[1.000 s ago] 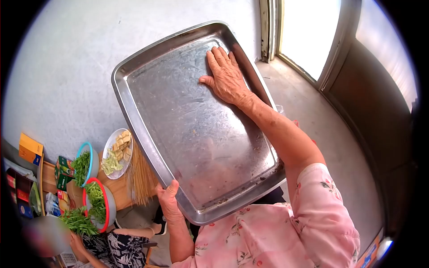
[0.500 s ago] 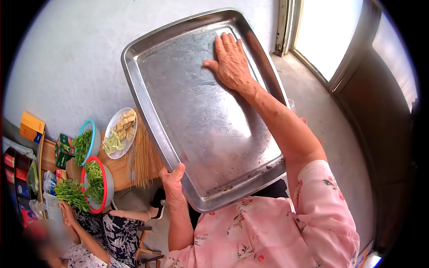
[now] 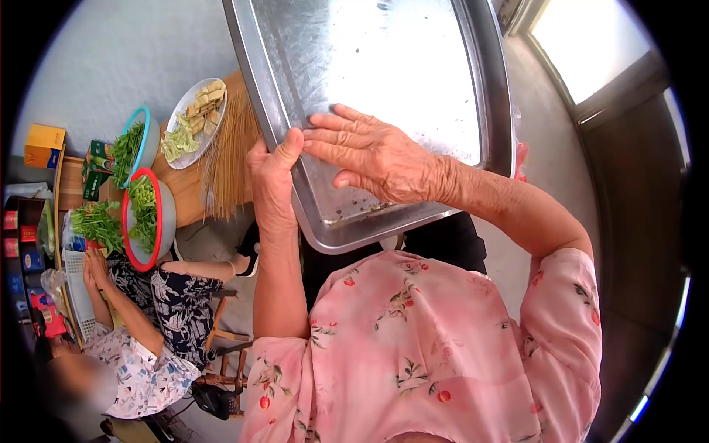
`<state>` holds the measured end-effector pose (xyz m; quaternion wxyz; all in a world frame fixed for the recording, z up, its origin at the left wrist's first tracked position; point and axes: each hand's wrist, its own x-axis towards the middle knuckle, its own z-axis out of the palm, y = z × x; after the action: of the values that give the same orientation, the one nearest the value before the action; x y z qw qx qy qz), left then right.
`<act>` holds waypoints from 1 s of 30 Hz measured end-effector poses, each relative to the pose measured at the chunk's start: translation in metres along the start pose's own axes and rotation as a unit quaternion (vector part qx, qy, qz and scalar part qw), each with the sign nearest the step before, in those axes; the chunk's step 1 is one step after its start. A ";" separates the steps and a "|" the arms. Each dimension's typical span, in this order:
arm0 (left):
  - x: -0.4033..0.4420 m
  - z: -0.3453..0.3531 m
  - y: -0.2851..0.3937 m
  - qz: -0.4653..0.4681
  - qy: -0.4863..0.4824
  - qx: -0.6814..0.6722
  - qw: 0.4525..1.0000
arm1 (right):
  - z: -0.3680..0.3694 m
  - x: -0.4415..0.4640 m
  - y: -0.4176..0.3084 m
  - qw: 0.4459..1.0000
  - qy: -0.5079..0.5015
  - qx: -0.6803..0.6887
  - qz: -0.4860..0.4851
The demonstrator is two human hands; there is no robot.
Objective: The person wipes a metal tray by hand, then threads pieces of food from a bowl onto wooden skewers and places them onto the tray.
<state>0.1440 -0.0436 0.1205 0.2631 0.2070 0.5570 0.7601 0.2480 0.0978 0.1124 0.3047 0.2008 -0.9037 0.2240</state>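
Note:
A large rectangular metal tray (image 3: 406, 66) fills the upper middle of the head view, its far end cut off at the top. Dark crumbs lie along its near end. My left hand (image 3: 275, 177) grips the tray's left rim, thumb on top and the other fingers out of sight underneath. Over the near left part of the tray is my right hand (image 3: 380, 159), palm down with its fingers stretched toward my left thumb. Whether its palm touches the metal I cannot tell.
To the left, a wooden table (image 3: 181, 196) bears thin sticks (image 3: 227, 155), an oval plate (image 3: 177, 122) of food, a blue-rimmed bowl (image 3: 153, 136) and a red-rimmed bowl (image 3: 168, 221) of greens. A seated person (image 3: 151, 362) is at lower left. A doorway (image 3: 591, 52) stands at right.
My right hand has come from the tray's far end to its near left part. The tray appears higher in view, with its far end now cut off. My left hand still grips the rim.

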 end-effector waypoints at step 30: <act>0.022 0.031 0.015 0.007 -0.040 0.020 0.999 | -0.079 -0.115 -0.002 0.945 0.038 -0.174 0.275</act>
<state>0.1431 -0.0102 0.1444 0.2754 0.2461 0.5593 0.7421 0.3699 0.1637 0.0960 0.2955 -0.1204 -0.9364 0.1459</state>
